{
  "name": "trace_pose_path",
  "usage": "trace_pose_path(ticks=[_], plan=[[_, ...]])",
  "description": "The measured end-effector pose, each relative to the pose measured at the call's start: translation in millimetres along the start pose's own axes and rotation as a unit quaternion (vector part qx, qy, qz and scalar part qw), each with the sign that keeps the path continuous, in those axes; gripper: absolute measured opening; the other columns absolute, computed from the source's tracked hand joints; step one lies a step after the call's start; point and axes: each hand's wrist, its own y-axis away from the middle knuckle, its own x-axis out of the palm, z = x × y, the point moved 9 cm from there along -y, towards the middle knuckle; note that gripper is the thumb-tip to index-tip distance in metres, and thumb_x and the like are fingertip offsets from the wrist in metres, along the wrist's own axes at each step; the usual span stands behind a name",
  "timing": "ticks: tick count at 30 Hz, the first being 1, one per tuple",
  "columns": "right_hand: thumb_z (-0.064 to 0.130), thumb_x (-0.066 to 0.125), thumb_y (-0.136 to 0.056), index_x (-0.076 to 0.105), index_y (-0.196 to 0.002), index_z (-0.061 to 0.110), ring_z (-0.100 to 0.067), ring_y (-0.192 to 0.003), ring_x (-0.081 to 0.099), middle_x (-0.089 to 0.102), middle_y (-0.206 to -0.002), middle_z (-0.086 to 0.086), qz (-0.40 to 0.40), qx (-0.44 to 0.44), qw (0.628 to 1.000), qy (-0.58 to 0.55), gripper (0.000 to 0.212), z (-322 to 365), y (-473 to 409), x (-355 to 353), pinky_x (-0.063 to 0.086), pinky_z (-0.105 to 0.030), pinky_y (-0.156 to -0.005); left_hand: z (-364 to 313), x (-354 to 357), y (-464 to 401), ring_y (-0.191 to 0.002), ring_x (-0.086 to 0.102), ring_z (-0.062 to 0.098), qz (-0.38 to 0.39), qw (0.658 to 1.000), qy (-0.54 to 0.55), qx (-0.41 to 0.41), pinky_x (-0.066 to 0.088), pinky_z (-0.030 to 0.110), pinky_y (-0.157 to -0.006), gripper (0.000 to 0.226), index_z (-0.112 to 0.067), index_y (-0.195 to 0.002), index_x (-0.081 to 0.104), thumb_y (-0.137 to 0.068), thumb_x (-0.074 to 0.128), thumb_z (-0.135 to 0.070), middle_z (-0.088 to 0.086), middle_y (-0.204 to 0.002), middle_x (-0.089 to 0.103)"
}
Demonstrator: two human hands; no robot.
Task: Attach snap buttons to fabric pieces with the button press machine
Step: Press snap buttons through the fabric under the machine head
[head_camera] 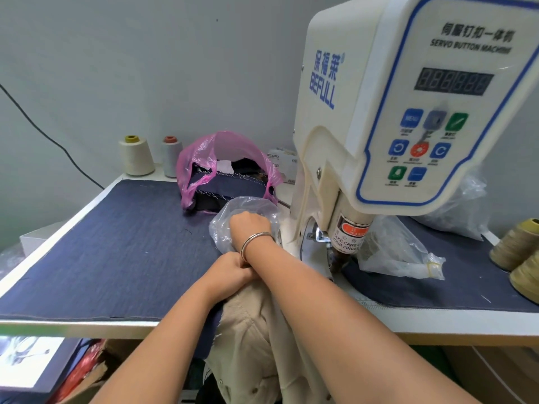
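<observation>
In the head view, the beige fabric piece (248,330) is ribbed like corduroy with a frayed edge, and hangs from the front edge of the bench (73,328) at about 6 o'clock, bunched under both forearms; a small button shows low on it. The left hand (230,272) rests on the top of this fabric, its fingers curled and gripping the cloth, though the fingertips are tucked out of sight against the right wrist. The right hand (248,224), with a metal bangle (256,242) on the wrist, reaches forward into a clear plastic bag (248,208) just past the centre; its fingers are buried in the plastic, so whether they hold anything cannot be told. The cream button press machine (408,112) fills the 1 to 3 o'clock area, its display dark, its panel labels partly blurred and its top cut off by the frame; the press head (347,243) stands just right of the right forearm, with the die below it hard to make out. A second clear bag (399,252) lies at 3 o'clock beside the head. A pink bag (204,164) of dark fabric sits at 12 o'clock, two thread cones (137,156) at 11 o'clock, and olive thread spools (522,258) are cut off at the right edge. The blue denim mat (116,243) leaves open room toward 9 o'clock, up to the bench's white rim.
</observation>
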Motion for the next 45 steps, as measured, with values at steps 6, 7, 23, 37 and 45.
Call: trace_pose_path(ticks=[6,7,23,37,45], plan=[[0.007,0.055,-0.086,0.057,-0.120,0.009,-0.029,-0.104,0.061,0.064,-0.113,-0.010,0.008,-0.038,0.999,0.036,0.035,9,-3,2,0.041,-0.033,-0.074,-1,-1,2,-0.061,0.057,-0.008,0.002,1.000,-0.002,-0.003,0.044,0.008,-0.060,0.028,-0.024,-0.059,0.071,-0.083,0.069,-0.010,-0.013,-0.063,0.069],[0.007,0.054,-0.086,0.058,-0.119,0.009,-0.028,-0.104,0.061,0.064,-0.113,-0.009,0.010,-0.044,0.998,0.043,0.033,10,-3,2,0.040,-0.033,-0.072,-1,-1,1,-0.059,0.056,-0.009,0.000,1.000,-0.008,-0.001,0.043,0.008,-0.059,0.033,-0.027,-0.055,0.070,-0.083,0.068,-0.009,-0.015,-0.061,0.067],[0.003,0.050,-0.088,0.051,-0.125,0.000,-0.031,-0.107,0.060,0.063,-0.117,-0.014,-0.013,-0.042,0.999,0.021,0.036,9,4,-3,0.043,-0.035,-0.078,9,-2,-4,-0.062,0.054,0.000,-0.008,0.999,-0.029,-0.011,0.044,0.014,-0.062,0.020,-0.014,-0.062,0.071,-0.082,0.071,-0.017,-0.007,-0.064,0.067],[0.004,0.048,-0.089,0.059,-0.114,0.007,-0.031,-0.113,0.054,0.063,-0.117,-0.013,-0.093,-0.048,0.994,-0.016,0.028,5,34,-34,0.043,-0.040,-0.086,8,-2,-3,-0.052,0.043,0.000,-0.016,0.999,-0.035,-0.013,0.037,0.016,-0.053,0.035,-0.016,-0.048,0.061,-0.080,0.070,-0.007,-0.008,-0.052,0.055],[0.016,0.049,-0.093,0.063,-0.107,0.009,-0.028,-0.103,0.058,0.065,-0.106,-0.011,-0.124,0.011,0.982,-0.144,0.021,-26,74,-43,0.048,-0.034,-0.076,1,-1,3,-0.063,0.045,0.013,-0.013,1.000,0.012,0.003,0.036,0.028,-0.064,0.010,-0.004,-0.077,0.069,-0.086,0.066,-0.005,0.006,-0.061,0.053]])
